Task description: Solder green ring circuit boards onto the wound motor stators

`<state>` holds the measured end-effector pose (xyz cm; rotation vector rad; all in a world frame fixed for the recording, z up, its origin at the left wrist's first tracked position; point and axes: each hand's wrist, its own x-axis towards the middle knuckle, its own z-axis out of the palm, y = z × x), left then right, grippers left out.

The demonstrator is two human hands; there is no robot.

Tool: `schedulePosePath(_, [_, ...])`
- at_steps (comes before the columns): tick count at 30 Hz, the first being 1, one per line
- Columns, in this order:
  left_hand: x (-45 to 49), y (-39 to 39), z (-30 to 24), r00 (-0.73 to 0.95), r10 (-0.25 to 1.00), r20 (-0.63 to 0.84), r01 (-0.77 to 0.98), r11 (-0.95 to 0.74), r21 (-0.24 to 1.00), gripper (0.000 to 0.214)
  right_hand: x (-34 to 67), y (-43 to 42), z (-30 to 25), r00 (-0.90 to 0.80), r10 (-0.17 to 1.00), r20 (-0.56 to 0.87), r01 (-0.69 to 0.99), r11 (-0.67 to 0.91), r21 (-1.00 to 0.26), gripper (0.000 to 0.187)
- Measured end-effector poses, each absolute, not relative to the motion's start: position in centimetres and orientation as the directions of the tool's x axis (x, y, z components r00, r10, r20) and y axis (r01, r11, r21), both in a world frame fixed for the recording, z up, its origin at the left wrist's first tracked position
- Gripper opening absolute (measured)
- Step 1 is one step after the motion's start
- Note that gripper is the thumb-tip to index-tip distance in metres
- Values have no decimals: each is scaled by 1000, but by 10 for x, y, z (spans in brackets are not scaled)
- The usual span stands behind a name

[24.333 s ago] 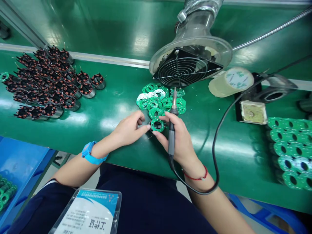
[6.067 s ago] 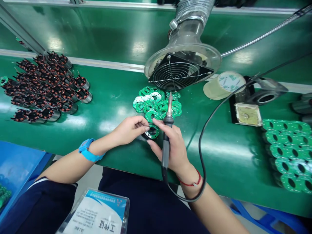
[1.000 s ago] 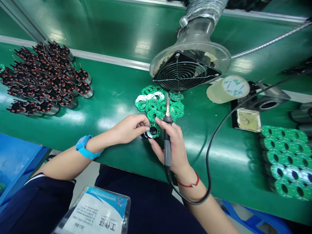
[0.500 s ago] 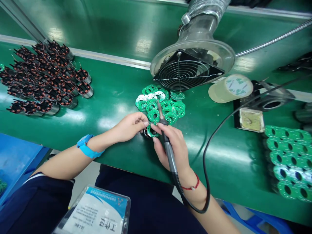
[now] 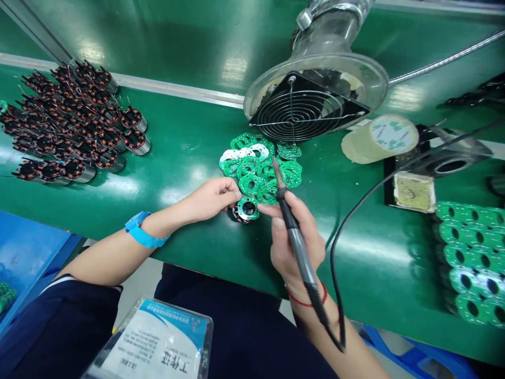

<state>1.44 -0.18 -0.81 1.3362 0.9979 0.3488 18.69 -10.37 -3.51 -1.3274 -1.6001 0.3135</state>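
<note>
Compared with the earlier frame, the right hand [image 5: 284, 252] lies farther right, fingers wrapped around the soldering iron [image 5: 299, 245], index fingertip beside the ring board [image 5: 245, 200]. The left hand [image 5: 213, 200] has its fingers pinched at the board's left edge; whether they grip it cannot be told. Board over wound core [image 5: 239, 216], centre frame: a nudge could misalign it. Just above, a dipping tip, if hot, could scorch the board pile [image 5: 246, 164].

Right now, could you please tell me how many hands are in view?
2: the left hand close by a green ring, and the right hand holding the soldering iron; no others show.
</note>
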Motion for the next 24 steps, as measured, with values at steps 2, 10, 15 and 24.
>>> schedulePosePath(2, [15, -1, -9, 564, 729, -387, 332, 229, 915, 16, 190, -108, -36, 174, 833, 525, 531, 370, -763, 41])
schedulePosePath(10, [17, 3, -14, 583, 737, -342, 375, 129, 918, 16, 191, -113, -33, 314, 755, 575, 375, 457, -806, 20])
schedulePosePath(15, [16, 5, -16, 594, 730, -337, 391, 103, 914, 16, 191, -113, -31, 271, 790, 550, 353, 450, -820, 20])
schedulePosePath(24, [19, 3, -12, 565, 771, -295, 450, 12, 893, 18, 190, -115, -32, 304, 761, 573, 395, 447, -803, 21])
